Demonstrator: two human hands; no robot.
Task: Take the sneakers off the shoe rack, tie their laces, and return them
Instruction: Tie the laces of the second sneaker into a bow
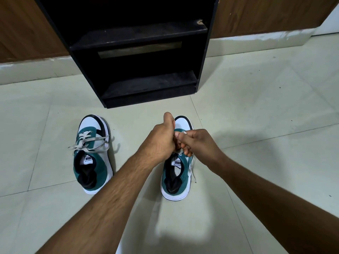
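Two green, white and black sneakers stand on the floor in front of a black shoe rack, toes toward it. The left sneaker has its grey laces tied in a bow across the tongue. Over the right sneaker both my hands meet above its lacing. My left hand is closed in a fist with the thumb up, gripping lace. My right hand pinches the grey lace with its fingertips. One lace end trails down the shoe's right side. The knot itself is hidden by my fingers.
The rack's two lower shelves hold nothing. Pale floor tiles spread all around the shoes. A wood-panelled wall with a white skirting runs behind the rack.
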